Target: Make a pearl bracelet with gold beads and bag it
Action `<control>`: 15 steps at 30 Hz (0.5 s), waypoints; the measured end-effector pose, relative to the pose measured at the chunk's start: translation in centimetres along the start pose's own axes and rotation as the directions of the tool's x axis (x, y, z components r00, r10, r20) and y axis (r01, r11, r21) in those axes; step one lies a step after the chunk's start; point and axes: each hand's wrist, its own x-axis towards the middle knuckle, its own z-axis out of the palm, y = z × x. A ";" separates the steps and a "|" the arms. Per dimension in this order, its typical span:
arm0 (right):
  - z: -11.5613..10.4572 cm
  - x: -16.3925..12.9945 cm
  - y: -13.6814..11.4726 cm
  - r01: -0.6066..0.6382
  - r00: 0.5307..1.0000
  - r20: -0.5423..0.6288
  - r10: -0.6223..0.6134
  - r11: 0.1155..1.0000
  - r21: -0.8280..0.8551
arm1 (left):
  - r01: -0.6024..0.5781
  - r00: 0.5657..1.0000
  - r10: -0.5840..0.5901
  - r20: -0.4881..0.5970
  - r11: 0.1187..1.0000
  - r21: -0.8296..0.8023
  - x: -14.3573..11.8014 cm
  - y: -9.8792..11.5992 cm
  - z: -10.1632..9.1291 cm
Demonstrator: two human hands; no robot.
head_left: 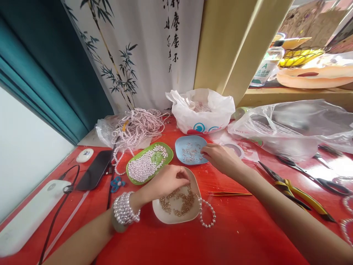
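My left hand (pixel 172 180) is closed in a pinch over the cream dish (pixel 162 217), which holds small gold beads (pixel 183 210). From its fingertips a bead strand (pixel 207 225) appears to run across the dish's right rim and curl onto the table. Several rows of pearly beads (pixel 124 209) wrap the left wrist. At the right edge of the blue dish (pixel 179 145), my right hand (pixel 213 154) has its fingertips pressed together; whatever they hold is too small to make out. Small silvery pieces (pixel 190 154) lie in that dish. A green dish (pixel 135 180) holds pearl beads (pixel 145 166).
Long pearl strands (pixel 138 127) are piled at back left. A white plastic bag (pixel 204 117) stands behind the dishes. Tweezers (pixel 230 194), yellow-handled pliers (pixel 300 193) and scissors (pixel 331 186) lie right. A phone (pixel 95 171) and corded white power bank (pixel 33 217) lie left.
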 end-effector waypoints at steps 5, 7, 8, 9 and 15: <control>0.7 2.2 0.8 0.155 0.984 0.104 -0.145 0.984 -0.090 | -0.012 0.999 0.009 0.046 0.997 0.072 -0.6 0.8 -1.1; 0.8 2.5 0.9 0.193 0.975 0.130 -0.178 0.974 -0.118 | 0.013 1.000 -0.014 0.023 0.997 0.075 -0.7 1.2 -1.8; 0.7 2.7 0.9 0.211 0.971 0.142 -0.192 0.969 -0.132 | 0.019 1.000 -0.019 0.004 0.997 0.075 -0.8 1.4 -2.2; 0.6 2.8 0.8 0.229 0.966 0.155 -0.207 0.962 -0.145 | 0.020 1.000 -0.019 -0.014 0.997 0.075 -0.8 1.6 -2.7; -0.3 3.2 -0.3 0.330 0.933 0.216 -0.289 0.924 -0.190 | 0.011 0.983 -0.003 -0.181 0.999 0.040 -0.7 1.5 -6.2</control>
